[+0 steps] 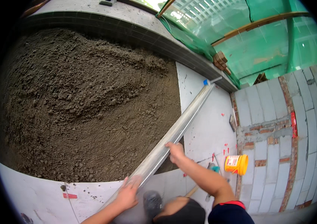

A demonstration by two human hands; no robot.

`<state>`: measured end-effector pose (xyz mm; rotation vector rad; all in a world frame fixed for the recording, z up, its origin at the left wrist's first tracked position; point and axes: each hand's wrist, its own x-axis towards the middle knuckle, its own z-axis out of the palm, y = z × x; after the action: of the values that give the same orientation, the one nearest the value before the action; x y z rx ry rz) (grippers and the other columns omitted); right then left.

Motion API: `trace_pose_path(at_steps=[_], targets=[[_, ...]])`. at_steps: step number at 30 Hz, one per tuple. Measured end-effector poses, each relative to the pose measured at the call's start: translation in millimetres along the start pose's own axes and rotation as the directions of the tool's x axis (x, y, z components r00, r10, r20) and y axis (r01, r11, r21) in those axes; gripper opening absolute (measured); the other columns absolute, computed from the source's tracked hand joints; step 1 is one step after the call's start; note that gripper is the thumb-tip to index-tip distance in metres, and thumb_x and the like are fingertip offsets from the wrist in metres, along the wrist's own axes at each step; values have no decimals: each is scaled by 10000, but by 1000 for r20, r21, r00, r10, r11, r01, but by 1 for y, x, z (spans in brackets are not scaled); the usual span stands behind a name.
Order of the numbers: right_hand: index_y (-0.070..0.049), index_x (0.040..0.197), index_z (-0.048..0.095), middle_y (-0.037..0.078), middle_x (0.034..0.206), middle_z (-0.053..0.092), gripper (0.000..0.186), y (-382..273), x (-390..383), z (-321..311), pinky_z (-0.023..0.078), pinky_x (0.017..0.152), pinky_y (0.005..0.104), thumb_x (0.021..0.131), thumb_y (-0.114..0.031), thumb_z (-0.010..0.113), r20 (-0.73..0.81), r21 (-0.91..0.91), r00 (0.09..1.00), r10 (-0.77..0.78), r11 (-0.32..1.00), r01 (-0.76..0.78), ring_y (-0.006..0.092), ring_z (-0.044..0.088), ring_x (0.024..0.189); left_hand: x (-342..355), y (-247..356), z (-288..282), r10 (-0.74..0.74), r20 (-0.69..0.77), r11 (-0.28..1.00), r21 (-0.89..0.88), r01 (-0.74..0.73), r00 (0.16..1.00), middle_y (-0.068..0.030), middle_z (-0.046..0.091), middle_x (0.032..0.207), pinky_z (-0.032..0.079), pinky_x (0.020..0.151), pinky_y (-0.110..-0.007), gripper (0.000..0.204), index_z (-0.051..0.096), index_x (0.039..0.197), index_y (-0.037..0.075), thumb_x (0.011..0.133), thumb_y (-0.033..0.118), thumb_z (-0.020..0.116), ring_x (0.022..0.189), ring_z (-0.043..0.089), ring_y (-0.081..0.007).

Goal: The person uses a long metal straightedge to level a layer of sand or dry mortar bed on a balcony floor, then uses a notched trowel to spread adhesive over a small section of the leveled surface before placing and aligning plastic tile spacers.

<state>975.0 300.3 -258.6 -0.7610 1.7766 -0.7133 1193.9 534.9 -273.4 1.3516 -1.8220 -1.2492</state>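
A long metal straightedge (182,125) runs slantwise from the lower left to the upper right, over the edge of a bed of grey-brown mortar (91,100) and pale floor tiles. Near its lower end my left hand (128,194) grips the bar, its fingers slightly blurred. Farther up, my right hand (176,153) is closed on the bar's right side, thumb on top. The underside of each grip is hidden. At the bar's far end a blue piece (206,82) shows, with a short grey rod beyond it.
A yellow bucket (237,165) lies on its side by the block wall (268,179) at right. A tool with a teal part (213,167) rests beside it. Red tile spacers (70,196) dot the pale tiles. Green netting (266,41) and stacked bricks (220,59) stand behind the low dark-tiled wall (128,31).
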Motion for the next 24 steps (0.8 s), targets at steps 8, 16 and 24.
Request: trace_pose_path(at_steps=[8, 16, 24], targets=[[113, 1039, 560, 178, 947, 624, 371, 34, 54, -30, 473, 619, 434, 739, -89, 644, -87, -69, 994, 66, 995, -73, 283, 620, 812, -169, -23, 34, -355, -145, 934, -8, 358, 923, -193, 548, 1307, 355, 1086, -475, 666, 564, 1238, 9, 575, 49, 617, 1257, 486, -370], [86, 1017, 578, 163, 862, 631, 360, -6, 117, 31, 455, 532, 402, 718, -106, 635, 131, -296, 980, -150, 937, 183, 274, 621, 717, -146, 7, 67, -336, -239, 942, -63, 331, 911, -273, 482, 1335, 362, 1053, -484, 647, 413, 1385, 25, 746, -62, 458, 1235, 430, -482], [99, 1163, 451, 303, 1134, 593, 548, -6, 70, 121, 461, 920, 420, 714, -158, 631, 231, -404, 946, -227, 862, 306, 409, 595, 1067, -187, 2, 79, -394, -341, 919, -140, 368, 853, -291, 460, 1346, 337, 1083, -434, 703, 349, 1428, 18, 736, -32, 461, 1251, 433, -455]])
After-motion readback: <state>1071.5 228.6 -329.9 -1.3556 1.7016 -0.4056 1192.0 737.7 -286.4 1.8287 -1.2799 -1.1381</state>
